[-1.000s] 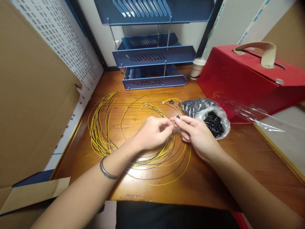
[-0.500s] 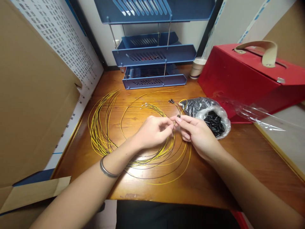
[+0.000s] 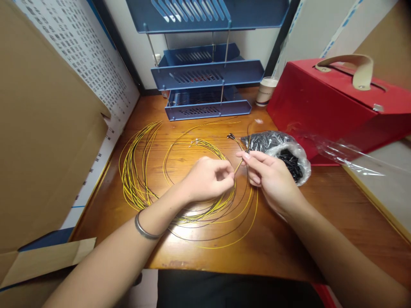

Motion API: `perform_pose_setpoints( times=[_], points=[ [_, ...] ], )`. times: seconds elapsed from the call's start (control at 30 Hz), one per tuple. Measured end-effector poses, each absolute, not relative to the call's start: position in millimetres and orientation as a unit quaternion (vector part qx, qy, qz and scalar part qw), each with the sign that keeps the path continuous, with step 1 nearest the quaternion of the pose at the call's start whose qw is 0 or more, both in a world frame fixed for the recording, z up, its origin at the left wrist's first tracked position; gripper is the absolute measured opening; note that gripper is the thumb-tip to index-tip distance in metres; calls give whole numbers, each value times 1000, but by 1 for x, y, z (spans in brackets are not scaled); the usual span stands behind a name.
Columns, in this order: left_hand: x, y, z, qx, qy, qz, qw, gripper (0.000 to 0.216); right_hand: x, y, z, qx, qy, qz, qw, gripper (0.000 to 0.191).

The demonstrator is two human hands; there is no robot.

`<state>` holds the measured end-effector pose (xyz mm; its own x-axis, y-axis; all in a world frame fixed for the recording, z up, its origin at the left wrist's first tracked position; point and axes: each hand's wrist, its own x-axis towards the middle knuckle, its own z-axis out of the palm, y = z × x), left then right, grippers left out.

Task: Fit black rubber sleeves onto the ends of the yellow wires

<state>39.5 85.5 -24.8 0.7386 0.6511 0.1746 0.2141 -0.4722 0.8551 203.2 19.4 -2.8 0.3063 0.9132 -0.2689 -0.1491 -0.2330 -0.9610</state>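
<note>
My left hand (image 3: 212, 179) pinches a thin yellow-and-black wire (image 3: 238, 166) between thumb and forefinger. Up and to the right, my right hand (image 3: 271, 175) closes thumb and forefinger on the same wire at a small black piece (image 3: 247, 151), mostly covered by the fingertips. Loose wire ends stick up past that grip. Under and beside my left hand lies a coil of yellow and black wires (image 3: 210, 147) with small metal tips. Several wire ends with black pieces (image 3: 230, 136) rest just beyond the hands. Behind my right hand, a clear plastic bag (image 3: 271, 140) holds many small black pieces (image 3: 287, 158).
Another wire bundle (image 3: 130, 179) curves on the wooden table (image 3: 180, 259) at left. A blue tiered rack (image 3: 208, 110) stands at the back, beside a paper cup (image 3: 266, 92). A red case (image 3: 321, 102) with a strap occupies the right; cardboard (image 3: 48, 128) walls the left.
My right hand has shifted slightly right, away from my left, widening the gap with wire stretched across it. The yellow loop above the right fingers has straightened into upright loose ends.
</note>
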Motion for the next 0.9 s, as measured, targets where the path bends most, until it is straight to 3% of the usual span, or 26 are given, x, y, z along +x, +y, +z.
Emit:
perform_pose_setpoints(
  times=[0.3,0.57,0.9],
  points=[
    [40,86,-25,812,280,249,447,29,200,17,1,-608,-359,509,493,40],
    [39,84,-23,830,249,211,453,21,200,17,0,-617,-340,470,532,31],
    [40,84,-22,831,260,223,438,35,200,16,0,-633,-362,460,506,33]
  ],
)
